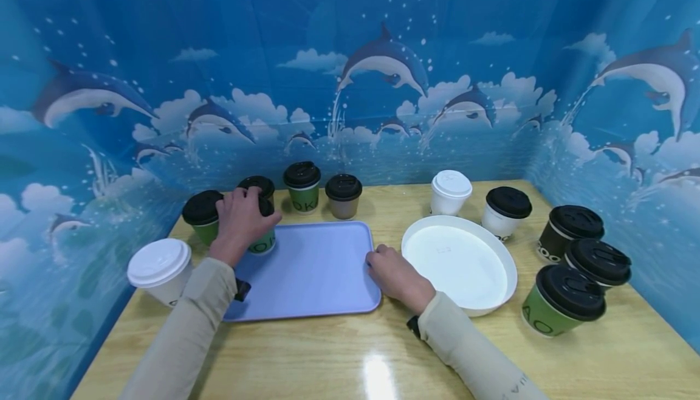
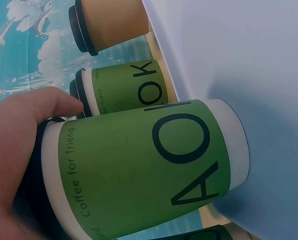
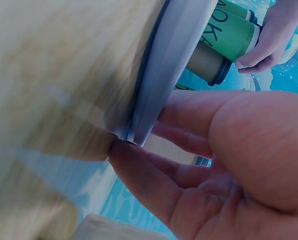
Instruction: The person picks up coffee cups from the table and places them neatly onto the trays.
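My left hand (image 1: 243, 220) grips a green paper coffee cup (image 2: 144, 165) by its black lid, with the thumb and fingers around the lid. That cup is upright at the back left of a lavender tray (image 1: 312, 278); whether its base touches the tray I cannot tell. At the tray's right edge, my right hand (image 1: 396, 275) pinches the rim between thumb and fingers, as the right wrist view shows. Close to the left hand stand another green cup (image 1: 205, 227) with a black lid and a white-lidded cup (image 1: 161, 269). The left hand partly hides a black-lidded cup (image 1: 257, 185) behind it.
Behind the tray stand a green cup (image 1: 302, 190) and a brown cup (image 1: 343, 198). A round white tray (image 1: 505, 284) lies right of the right hand. Around it are a white-lidded cup (image 1: 449, 196), a black-lidded white cup (image 1: 500, 224), dark cups (image 1: 547, 245) and a green cup (image 1: 547, 315).
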Demonstrator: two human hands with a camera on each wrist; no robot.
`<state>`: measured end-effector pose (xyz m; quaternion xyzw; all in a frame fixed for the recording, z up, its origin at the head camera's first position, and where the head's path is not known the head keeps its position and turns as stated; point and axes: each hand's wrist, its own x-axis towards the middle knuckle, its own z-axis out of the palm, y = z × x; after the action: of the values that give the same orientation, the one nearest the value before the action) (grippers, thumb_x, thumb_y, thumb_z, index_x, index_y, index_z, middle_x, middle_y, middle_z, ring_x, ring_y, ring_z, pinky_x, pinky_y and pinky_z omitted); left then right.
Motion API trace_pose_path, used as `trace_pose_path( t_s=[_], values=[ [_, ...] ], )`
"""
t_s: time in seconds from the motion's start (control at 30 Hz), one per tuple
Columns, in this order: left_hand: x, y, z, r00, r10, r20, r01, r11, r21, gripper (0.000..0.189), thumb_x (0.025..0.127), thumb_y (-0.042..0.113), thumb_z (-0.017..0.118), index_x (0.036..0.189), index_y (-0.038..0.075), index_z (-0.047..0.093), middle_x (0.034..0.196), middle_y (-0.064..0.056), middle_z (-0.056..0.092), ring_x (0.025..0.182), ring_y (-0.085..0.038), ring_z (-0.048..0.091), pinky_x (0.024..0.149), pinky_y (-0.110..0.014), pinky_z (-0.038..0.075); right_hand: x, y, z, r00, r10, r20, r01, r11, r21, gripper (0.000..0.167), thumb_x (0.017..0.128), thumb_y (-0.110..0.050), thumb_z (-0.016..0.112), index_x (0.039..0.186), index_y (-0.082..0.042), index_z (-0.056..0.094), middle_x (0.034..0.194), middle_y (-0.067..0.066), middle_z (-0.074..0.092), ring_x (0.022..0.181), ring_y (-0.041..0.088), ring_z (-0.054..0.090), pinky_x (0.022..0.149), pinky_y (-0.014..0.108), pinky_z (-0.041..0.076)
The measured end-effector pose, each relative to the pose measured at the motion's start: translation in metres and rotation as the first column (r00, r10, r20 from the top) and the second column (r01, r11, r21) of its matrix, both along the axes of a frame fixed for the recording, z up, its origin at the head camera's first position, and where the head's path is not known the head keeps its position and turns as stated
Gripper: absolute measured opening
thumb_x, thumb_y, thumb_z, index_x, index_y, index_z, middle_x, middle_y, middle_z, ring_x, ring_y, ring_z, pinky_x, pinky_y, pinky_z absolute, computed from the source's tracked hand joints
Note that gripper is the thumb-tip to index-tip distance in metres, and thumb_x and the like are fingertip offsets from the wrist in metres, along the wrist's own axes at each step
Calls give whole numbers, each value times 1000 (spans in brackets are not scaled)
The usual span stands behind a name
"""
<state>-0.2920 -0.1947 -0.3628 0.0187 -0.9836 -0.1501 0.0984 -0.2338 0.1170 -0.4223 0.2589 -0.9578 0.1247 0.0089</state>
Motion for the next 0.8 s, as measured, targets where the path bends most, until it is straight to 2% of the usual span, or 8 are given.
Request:
trace_pose_path(
  t_s=[0.2, 0.37, 0.47, 0.53, 0.67, 0.8],
  values=[
    [5, 0, 2, 999, -9, -31, 10, 1000, 21, 85, 92, 47, 70, 152, -5, 39, 144, -38, 40, 131, -55, 36, 110, -68, 24, 0, 0, 0, 1000, 6, -14, -6, 1000, -4, 14, 100, -3, 60, 102, 4, 72, 89, 19, 63, 78, 31, 63, 69, 43, 56],
    [20, 7, 16, 992, -34, -125, 44, 996, 76, 90, 93, 48, 71, 157, -2, 33, 151, -36, 35, 138, -54, 33, 112, -69, 24, 0, 1, -1, 1000, 14, -10, -14, 1000, -20, 14, 100, -2, 60, 103, 4, 72, 90, 19, 63, 78, 30, 63, 70, 43, 56],
    [35, 13, 29, 978, -59, -199, 79, 993, 89, 85, 94, 45, 71, 155, -3, 36, 150, -33, 39, 138, -53, 35, 112, -69, 25, 0, 2, -1, 1000, 16, -13, -16, 1000, -21, 14, 100, -3, 60, 103, 4, 72, 90, 19, 63, 78, 30, 63, 70, 43, 56],
    [46, 17, 39, 971, -77, -226, 99, 991, 87, 81, 95, 43, 70, 153, -3, 39, 148, -32, 42, 138, -52, 36, 111, -69, 26, 0, 2, -1, 1000, 14, -19, -14, 1000, -18, 14, 100, -3, 60, 103, 4, 72, 90, 19, 63, 78, 30, 63, 69, 42, 56],
    [72, 19, 55, 973, -122, -194, 138, 988, 71, 73, 95, 40, 70, 149, -2, 45, 147, -32, 42, 136, -52, 36, 110, -70, 26, -1, 2, -2, 1000, 9, -19, -9, 1000, -11, 14, 100, -3, 60, 104, 4, 72, 91, 19, 63, 79, 30, 63, 70, 42, 56],
    [99, 9, 59, 962, -180, -204, 192, 981, 37, 68, 94, 37, 73, 144, -4, 50, 145, -33, 42, 133, -53, 37, 105, -72, 27, 0, 2, -3, 1000, 7, -9, -8, 1000, -10, 15, 100, -3, 59, 104, 4, 72, 92, 20, 64, 79, 30, 63, 71, 42, 57]
  ],
)
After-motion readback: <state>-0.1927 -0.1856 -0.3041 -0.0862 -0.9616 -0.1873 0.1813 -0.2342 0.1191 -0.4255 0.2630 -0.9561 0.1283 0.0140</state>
